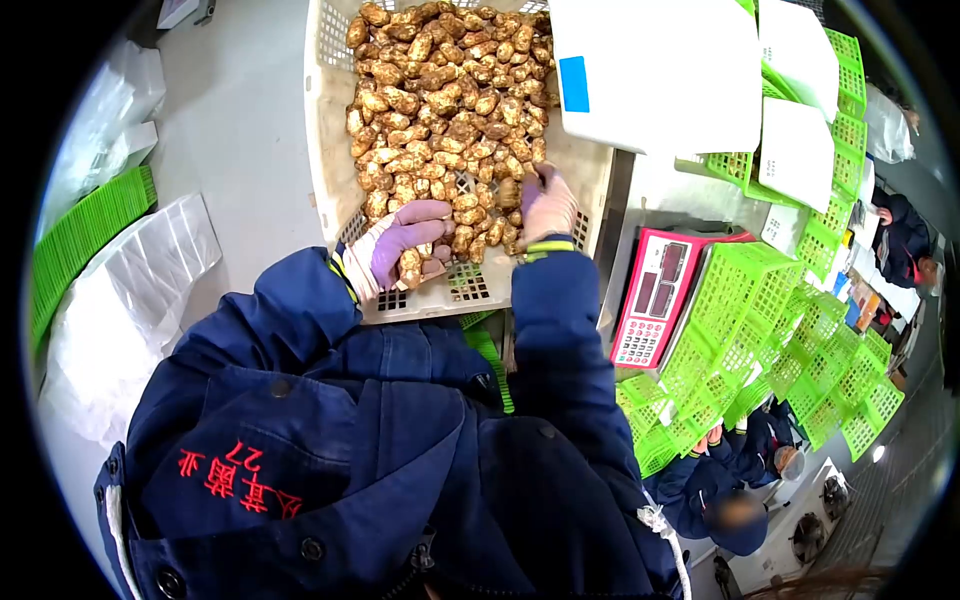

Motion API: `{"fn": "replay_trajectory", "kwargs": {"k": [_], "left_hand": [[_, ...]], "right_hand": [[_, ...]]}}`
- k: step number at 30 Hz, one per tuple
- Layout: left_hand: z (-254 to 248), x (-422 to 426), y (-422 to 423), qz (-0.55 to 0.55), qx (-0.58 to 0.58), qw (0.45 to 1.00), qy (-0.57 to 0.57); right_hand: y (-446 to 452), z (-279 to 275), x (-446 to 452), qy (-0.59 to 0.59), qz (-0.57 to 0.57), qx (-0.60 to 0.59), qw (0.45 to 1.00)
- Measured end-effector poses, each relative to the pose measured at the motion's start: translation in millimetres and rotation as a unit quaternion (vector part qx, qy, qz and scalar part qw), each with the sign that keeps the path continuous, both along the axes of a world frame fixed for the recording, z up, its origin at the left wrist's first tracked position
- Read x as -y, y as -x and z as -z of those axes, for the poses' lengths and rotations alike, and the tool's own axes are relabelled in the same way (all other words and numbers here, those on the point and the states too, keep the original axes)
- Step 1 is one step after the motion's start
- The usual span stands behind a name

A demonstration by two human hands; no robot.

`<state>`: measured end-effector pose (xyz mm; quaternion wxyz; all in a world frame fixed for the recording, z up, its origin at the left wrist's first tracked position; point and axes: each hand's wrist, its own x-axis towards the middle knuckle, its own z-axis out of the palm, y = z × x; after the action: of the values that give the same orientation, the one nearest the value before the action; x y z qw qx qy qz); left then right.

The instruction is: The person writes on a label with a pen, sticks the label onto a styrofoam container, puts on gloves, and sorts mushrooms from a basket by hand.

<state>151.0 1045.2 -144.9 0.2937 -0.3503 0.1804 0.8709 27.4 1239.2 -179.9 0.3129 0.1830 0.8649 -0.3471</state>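
A white perforated crate (328, 130) holds many brown, knobbly pieces (440, 90) that look like mushrooms or tubers. Both hands wear purple and white gloves. At the crate's near left, my left hand (408, 245) is turned palm up, its fingers curled around a few brown pieces (411, 268). My right hand (548, 203) is over the right part of the pile, fingers bent down at the pieces beside it. Whatever lies between its fingertips is too hidden to make out.
A red and white scale (655, 298) stands right of the crate, beside stacked green baskets (740, 290). White boxes or lids (660, 75) lie at upper right. Plastic bags (130, 310) and a green stack (90, 240) are on the left. Other people (905, 240) are at the right.
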Motion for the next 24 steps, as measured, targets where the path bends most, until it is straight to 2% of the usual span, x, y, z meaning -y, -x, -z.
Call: {"fn": "replay_trajectory", "kwargs": {"k": [2, 3, 4, 5, 6, 7, 8, 11, 12, 13, 14, 15, 16, 18, 19, 20, 21, 22, 23, 24], "left_hand": [[1, -4, 1, 0.061, 0.034, 0.996, 0.061], [-2, -3, 5, 0.109, -0.044, 0.99, 0.08], [-9, 1, 5, 0.15, -0.038, 0.987, 0.037], [-20, 0, 11, 0.163, -0.046, 0.985, 0.043], [-26, -3, 15, 0.176, -0.055, 0.982, 0.05], [-25, -5, 14, 0.175, -0.057, 0.982, 0.05], [-19, -6, 10, 0.156, -0.072, 0.985, 0.031], [10, -10, -3, 0.121, -0.091, 0.988, 0.025], [23, -11, -8, 0.104, -0.096, 0.989, 0.033], [28, -11, -11, 0.105, -0.13, 0.983, 0.075], [33, -11, -14, 0.106, -0.162, 0.974, 0.119], [20, -9, -8, 0.094, -0.103, 0.987, 0.077], [4, -6, -1, 0.082, -0.044, 0.995, 0.035], [-18, 1, 13, 0.165, -0.062, 0.982, 0.074], [-14, 1, 12, 0.19, -0.076, 0.979, 0.011], [-12, 1, 12, 0.215, -0.089, 0.971, -0.052], [-23, 0, 15, 0.22, -0.089, 0.971, 0.01], [-18, -1, 13, 0.219, -0.09, 0.971, 0.013], [-8, -3, 9, 0.206, -0.118, 0.971, 0.002], [0, -2, 4, 0.195, -0.144, 0.97, -0.008]], "right_hand": [[-24, -9, -10, 0.133, 0.03, -0.087, 0.987], [-38, -20, -12, 0.2, 0.06, 0.048, 0.977], [-47, -28, -11, 0.263, 0.092, 0.18, 0.943], [-51, -21, -10, 0.22, -0.011, 0.074, 0.973], [-52, -14, -10, 0.171, -0.114, -0.034, 0.978], [-42, -6, -11, 0.054, -0.178, -0.117, 0.976], [-25, -13, -1, -0.087, -0.199, -0.073, 0.973], [-16, 9, 24, -0.221, -0.321, -0.04, 0.92], [-17, 20, 23, -0.239, -0.311, -0.035, 0.919], [-8, -2, 28, -0.111, -0.065, 0.067, 0.989], [-15, -10, 20, -0.051, -0.043, 0.057, 0.996], [-22, -18, 13, 0.009, -0.02, 0.05, 0.999], [-39, -9, 0, 0.113, -0.071, -0.016, 0.991], [-48, -37, 3, 0.219, -0.085, 0.101, 0.967], [-41, -48, 8, 0.189, -0.131, 0.065, 0.971], [-38, -26, -1, 0.115, -0.172, -0.073, 0.976], [-32, -2, -1, 0.055, -0.129, -0.088, 0.986], [-24, 26, 2, -0.003, -0.086, -0.104, 0.991], [-17, 46, 9, -0.017, -0.092, -0.128, 0.987], [-11, 59, 3, -0.057, -0.116, -0.073, 0.989]]}}
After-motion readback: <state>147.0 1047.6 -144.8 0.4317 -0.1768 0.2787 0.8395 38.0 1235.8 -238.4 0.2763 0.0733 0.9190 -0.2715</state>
